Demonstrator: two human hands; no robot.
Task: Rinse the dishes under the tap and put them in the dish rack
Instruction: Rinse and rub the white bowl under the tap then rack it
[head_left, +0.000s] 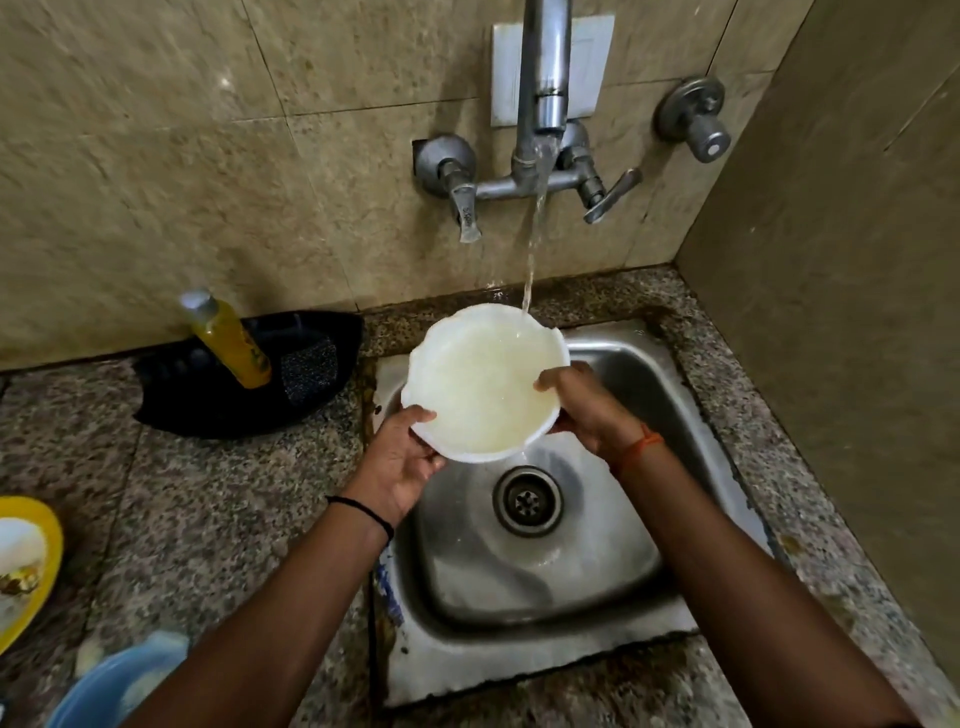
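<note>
A white bowl (480, 384) with a wavy rim is held over the steel sink (649, 374), tilted toward me and full of water. My left hand (402, 460) grips its near-left rim from below. My right hand (587, 402) grips its right rim, thumb inside. Water streams from the wall tap (543, 109) onto the bowl's far edge, and a thin trickle runs off the bowl's lower edge toward the drain (527, 500).
A black tray (171, 400) on the granite counter left of the sink holds a yellow soap bottle (228, 340) and a dark scrubber (310, 371). A yellow plate (39, 525) and a blue dish (111, 686) lie at the left edge. A tiled wall stands right.
</note>
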